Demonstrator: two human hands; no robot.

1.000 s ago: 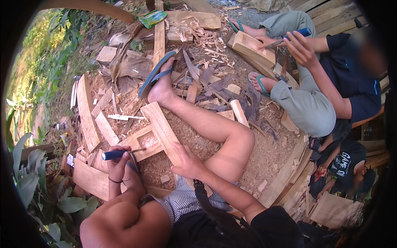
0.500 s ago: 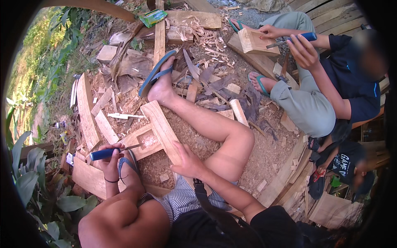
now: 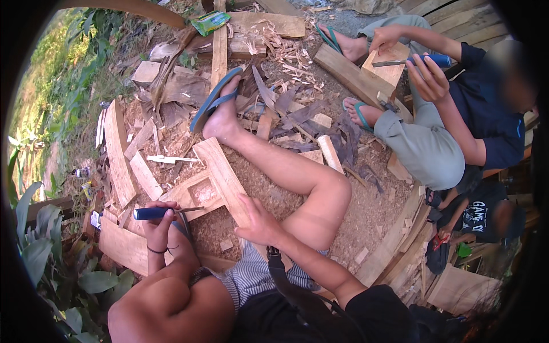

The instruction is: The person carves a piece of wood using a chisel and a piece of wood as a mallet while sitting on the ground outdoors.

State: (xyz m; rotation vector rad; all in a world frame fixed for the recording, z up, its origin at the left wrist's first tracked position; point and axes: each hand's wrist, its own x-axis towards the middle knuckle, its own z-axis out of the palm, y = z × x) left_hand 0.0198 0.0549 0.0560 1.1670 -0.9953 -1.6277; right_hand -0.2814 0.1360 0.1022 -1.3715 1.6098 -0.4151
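Just beyond my striped shorts [image 3: 257, 273], my right hand [image 3: 258, 222] is closed about the nearer part of a pale plank [image 3: 220, 170], fingers bent at its edge. Off to its left, my left hand [image 3: 158, 228] curls round a blue-handled chisel [image 3: 150, 213], blade pointing right. By that blade lies a recessed board [image 3: 182, 191], its hollow facing up next to the plank; whether the steel touches it, I cannot tell. Past it are a thin white stick [image 3: 171, 159] and my blue sandal [image 3: 210, 102]. Farther off, at right, another person's hand [image 3: 429, 81] holds a second blue-handled tool [image 3: 439, 60] over a wooden block [image 3: 390, 73].
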